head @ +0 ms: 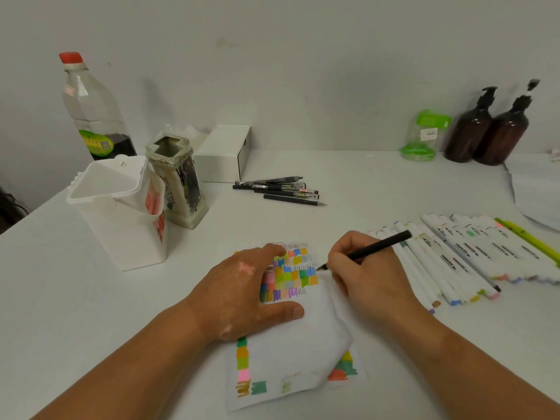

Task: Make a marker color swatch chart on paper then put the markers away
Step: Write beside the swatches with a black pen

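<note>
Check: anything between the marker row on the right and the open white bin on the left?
Yes. The swatch paper lies between the markers and the white bin, with both hands on it: left hand pressing it flat, right hand gripping a black pen. A ceramic holder stands beside the bin.

Bright, even light washes a white table (75,313), shadows soft and faint. Wide-angle distortion bends the edges; the pump bottles (488,131) look blurred.
</note>
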Demonstrator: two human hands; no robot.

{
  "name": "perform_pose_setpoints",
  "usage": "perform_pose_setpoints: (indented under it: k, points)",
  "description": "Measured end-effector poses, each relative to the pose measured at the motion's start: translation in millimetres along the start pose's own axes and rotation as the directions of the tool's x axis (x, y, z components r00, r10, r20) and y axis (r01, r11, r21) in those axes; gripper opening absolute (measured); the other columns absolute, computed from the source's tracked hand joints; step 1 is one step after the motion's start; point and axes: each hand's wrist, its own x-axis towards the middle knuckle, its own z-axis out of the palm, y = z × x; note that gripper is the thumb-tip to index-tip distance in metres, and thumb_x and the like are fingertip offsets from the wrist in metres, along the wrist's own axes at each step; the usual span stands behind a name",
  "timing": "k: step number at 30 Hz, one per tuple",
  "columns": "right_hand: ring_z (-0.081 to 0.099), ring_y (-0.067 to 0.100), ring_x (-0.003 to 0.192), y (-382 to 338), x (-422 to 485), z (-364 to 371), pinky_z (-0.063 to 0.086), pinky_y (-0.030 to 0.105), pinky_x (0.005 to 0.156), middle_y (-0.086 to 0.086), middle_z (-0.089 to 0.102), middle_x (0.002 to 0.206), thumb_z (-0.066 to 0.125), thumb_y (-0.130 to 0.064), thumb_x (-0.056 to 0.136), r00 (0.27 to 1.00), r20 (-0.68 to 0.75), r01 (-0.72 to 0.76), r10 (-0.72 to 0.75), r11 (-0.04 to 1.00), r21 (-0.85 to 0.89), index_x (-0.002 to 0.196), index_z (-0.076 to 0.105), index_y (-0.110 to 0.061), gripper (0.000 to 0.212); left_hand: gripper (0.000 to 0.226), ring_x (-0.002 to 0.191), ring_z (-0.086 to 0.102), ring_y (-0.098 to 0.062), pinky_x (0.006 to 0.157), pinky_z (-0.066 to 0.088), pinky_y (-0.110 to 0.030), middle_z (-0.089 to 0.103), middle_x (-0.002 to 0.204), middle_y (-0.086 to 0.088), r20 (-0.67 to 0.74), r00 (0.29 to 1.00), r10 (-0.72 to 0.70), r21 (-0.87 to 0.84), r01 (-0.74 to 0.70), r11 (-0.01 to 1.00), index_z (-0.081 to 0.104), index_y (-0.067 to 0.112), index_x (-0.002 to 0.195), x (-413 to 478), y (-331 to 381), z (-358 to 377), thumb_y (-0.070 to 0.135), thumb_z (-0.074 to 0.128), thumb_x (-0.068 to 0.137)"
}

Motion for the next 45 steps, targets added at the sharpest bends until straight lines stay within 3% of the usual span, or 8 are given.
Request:
perform_pose_setpoints:
  k: [3, 5, 8, 13, 27, 33, 40, 45]
  points:
    - [0.055, 0.011, 0.044, -2, 2, -7, 0.043, 0.018, 0.043, 0.002, 0.064, 0.055, 0.065, -0.001, 0.09, 1.0, 0.009, -0.015, 0.013, 0.978, 0.21, 0.076, 0.065, -0.011, 0.017, 0.027, 0.078, 0.058, -0.005, 0.06, 0.047, -0.019, 0.055, 0.091, 0.021, -0.072, 0.997, -0.033, -0.113, 0.025, 0.993, 0.042, 0.033, 0.115, 2, 0, -1, 0.048, 0.055, 0.096]
    - [0.058, 0.016, 0.048, -3, 2, -9, 0.046, 0.022, 0.046, 0.007, 0.066, 0.059, 0.068, -0.001, 0.09, 0.999, 0.039, -0.004, -0.008, 0.954, 0.3, 0.075, 0.069, -0.012, 0.018, 0.003, 0.08, 0.06, -0.008, 0.065, 0.05, -0.017, 0.06, 0.093, 0.013, -0.107, 0.991, -0.084, -0.219, 0.059, 0.974, 0.045, 0.029, 0.105, 3, -2, -3, 0.027, 0.043, 0.104]
    - [0.063, 0.018, 0.054, -5, 1, -9, 0.05, 0.025, 0.05, 0.009, 0.067, 0.062, 0.072, -0.006, 0.086, 0.996, 0.09, -0.013, -0.028, 0.904, 0.428, 0.072, 0.073, -0.017, 0.018, 0.014, 0.095, 0.059, 0.003, 0.07, 0.046, -0.005, 0.064, 0.098, 0.02, -0.143, 0.983, -0.112, -0.366, 0.052, 0.929, 0.054, 0.034, 0.104, 2, -2, -6, 0.024, 0.045, 0.104]
    - [0.061, 0.023, 0.053, -8, 2, -12, 0.049, 0.027, 0.047, 0.017, 0.066, 0.065, 0.061, -0.011, 0.076, 0.987, 0.155, -0.07, -0.037, 0.774, 0.629, 0.07, 0.07, -0.015, 0.011, 0.02, 0.102, 0.058, 0.013, 0.073, 0.048, -0.004, 0.063, 0.102, 0.039, -0.19, 0.979, -0.077, -0.451, -0.018, 0.892, 0.063, 0.05, 0.099, 0, 1, -9, 0.052, 0.051, 0.083]
    - [0.067, 0.02, 0.058, -9, -4, -4, 0.051, 0.025, 0.051, 0.012, 0.073, 0.071, 0.07, -0.018, 0.079, 0.972, 0.214, -0.023, -0.096, 0.868, 0.497, 0.076, 0.076, -0.022, 0.007, 0.02, 0.095, 0.071, -0.004, 0.081, 0.054, -0.016, 0.075, 0.094, 0.019, -0.173, 0.984, 0.045, -0.562, -0.136, 0.816, 0.065, 0.043, 0.1, -3, 10, -11, 0.04, 0.067, 0.081]
    - [0.069, 0.018, 0.063, -5, -8, 4, 0.055, 0.025, 0.057, 0.007, 0.075, 0.072, 0.078, -0.03, 0.077, 0.963, 0.242, 0.017, -0.114, 0.929, 0.371, 0.084, 0.078, -0.024, 0.009, 0.021, 0.079, 0.07, -0.007, 0.066, 0.05, -0.01, 0.074, 0.084, 0.015, -0.195, 0.976, 0.1, -0.533, -0.191, 0.824, 0.07, 0.038, 0.098, -6, 13, -12, 0.021, 0.073, 0.088]
    - [0.07, 0.018, 0.063, -6, -8, 8, 0.055, 0.024, 0.061, 0.007, 0.076, 0.073, 0.081, -0.041, 0.072, 0.966, 0.23, 0.029, -0.121, 0.929, 0.369, 0.086, 0.08, -0.026, 0.021, 0.015, 0.084, 0.071, -0.008, 0.067, 0.052, -0.011, 0.075, 0.088, 0.015, -0.208, 0.974, 0.092, -0.552, -0.194, 0.811, 0.071, 0.036, 0.098, -7, 14, -13, 0.026, 0.071, 0.087]
    - [0.07, 0.012, 0.063, -6, -7, 9, 0.055, 0.021, 0.059, 0.004, 0.077, 0.074, 0.08, -0.023, 0.087, 0.965, 0.218, 0.068, -0.147, 0.94, 0.335, 0.085, 0.079, -0.028, 0.005, 0.012, 0.083, 0.073, -0.017, 0.07, 0.056, -0.022, 0.077, 0.09, 0.003, -0.161, 0.984, 0.076, -0.687, -0.167, 0.707, 0.07, 0.032, 0.099, -5, 17, -8, 0.027, 0.07, 0.088]
